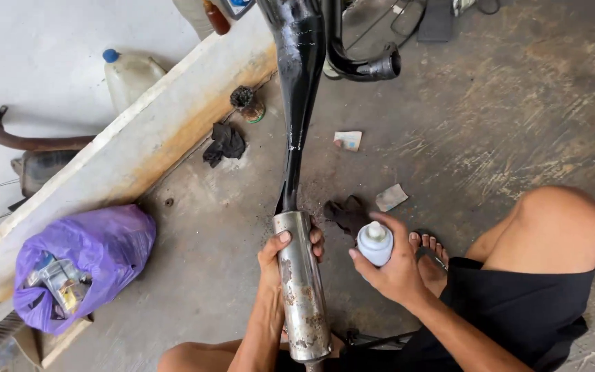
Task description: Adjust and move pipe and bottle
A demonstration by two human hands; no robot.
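Observation:
A long motorcycle exhaust pipe lies lengthwise in front of me: a glossy black cone (pixel 297 83) at the far end and a rusty silver muffler (pixel 302 289) at the near end. My left hand (pixel 278 258) is wrapped around the silver muffler near where it joins the black part. My right hand (pixel 388 265) holds a small white spray can (pixel 374 243) upright, nozzle up, just right of the muffler. My bare knee (pixel 559 224) and foot (pixel 432 251) are at the right.
A purple plastic bag (pixel 91 258) with metal parts lies at the left by a concrete ledge (pixel 139 145). Black rags (pixel 224 143) (pixel 348 213), paper scraps (pixel 390 197) and a small brush (pixel 246 102) lie on the stained floor. A plastic jug (pixel 131 74) and rusty pipe (pixel 29 141) sit beyond the ledge.

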